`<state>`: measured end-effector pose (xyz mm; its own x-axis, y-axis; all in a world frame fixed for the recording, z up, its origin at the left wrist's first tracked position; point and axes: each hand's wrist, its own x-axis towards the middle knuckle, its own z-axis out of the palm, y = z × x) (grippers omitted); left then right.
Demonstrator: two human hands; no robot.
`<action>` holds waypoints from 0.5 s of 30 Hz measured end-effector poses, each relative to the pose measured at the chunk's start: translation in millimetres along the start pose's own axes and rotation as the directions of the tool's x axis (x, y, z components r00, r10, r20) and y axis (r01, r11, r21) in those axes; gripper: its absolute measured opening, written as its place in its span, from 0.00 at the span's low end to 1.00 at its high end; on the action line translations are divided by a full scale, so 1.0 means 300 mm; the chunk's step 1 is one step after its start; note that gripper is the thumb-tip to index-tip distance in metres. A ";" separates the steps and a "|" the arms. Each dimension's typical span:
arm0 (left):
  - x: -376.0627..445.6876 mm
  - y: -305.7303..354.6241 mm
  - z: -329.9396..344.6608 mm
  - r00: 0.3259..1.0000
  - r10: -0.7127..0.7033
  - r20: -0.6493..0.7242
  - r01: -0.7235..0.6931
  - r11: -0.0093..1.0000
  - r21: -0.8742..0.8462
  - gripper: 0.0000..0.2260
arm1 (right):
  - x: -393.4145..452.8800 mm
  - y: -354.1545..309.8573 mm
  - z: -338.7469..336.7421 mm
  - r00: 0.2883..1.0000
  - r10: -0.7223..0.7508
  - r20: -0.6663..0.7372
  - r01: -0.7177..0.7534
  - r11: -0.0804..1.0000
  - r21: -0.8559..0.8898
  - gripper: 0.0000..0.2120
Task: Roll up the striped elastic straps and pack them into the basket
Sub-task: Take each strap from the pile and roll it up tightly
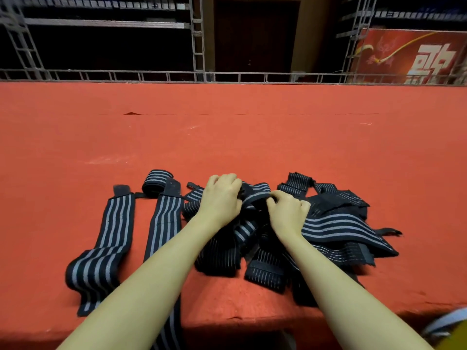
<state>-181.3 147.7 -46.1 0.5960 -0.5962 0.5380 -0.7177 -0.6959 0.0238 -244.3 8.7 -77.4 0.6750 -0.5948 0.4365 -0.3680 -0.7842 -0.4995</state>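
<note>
a person's two bare hands work at a heap of black elastic straps with pale grey lengthwise stripes (pixel 328 223), piled on a table covered in red felt-like cloth (pixel 227 137). the left hand (pixel 221 198) has its fingers curled over and gripping one strap at the top of the heap (pixel 255 193), and the right hand (pixel 288 214), just beside it, pinches the same strap with bent fingers; the strip bunches and folds between the two hands, its grey stripes showing across the raised part. the rest of the heap spreads under and to the right of the right hand, straps lying crossed and overlapping, some with fine thin stripes, some with broad ones, a few ending in plain black tabs. to the left of the left hand, a rolled-up black and grey striped strap (pixel 157 182) sits on the cloth as a short cylinder. beside it two unrolled striped straps lie flat and nearly parallel: the nearer strap (pixel 165 221) runs back toward the person and over the table's near edge, the farther strap (pixel 103 251) is folded over at its near end. beyond the hands, past the table's far edge, stand grey metal lattice racks (pixel 197 46) and a red printed banner (pixel 414 56).
</note>
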 end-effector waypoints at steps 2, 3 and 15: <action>-0.016 -0.001 -0.005 0.998 -0.037 0.056 0.040 0.998 -0.054 0.07 | 0.002 -0.002 -0.003 1.000 0.013 -0.003 -0.012 0.983 0.185 0.13; -0.022 -0.003 -0.005 0.996 -0.069 0.049 0.073 0.994 -0.080 0.09 | 0.002 -0.005 -0.007 1.000 0.012 0.008 -0.014 0.960 0.280 0.14; -0.050 -0.012 0.016 0.985 -0.081 0.154 0.100 0.988 -0.121 0.16 | 0.020 -0.078 -0.006 0.984 -0.133 -0.115 0.174 0.825 0.537 0.08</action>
<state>-186.1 157.2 -58.4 0.7002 -0.5925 0.3983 -0.6929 -0.6984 0.1792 -233.0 23.1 -61.7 0.6395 -0.5019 0.5824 0.1571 -0.6562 -0.7380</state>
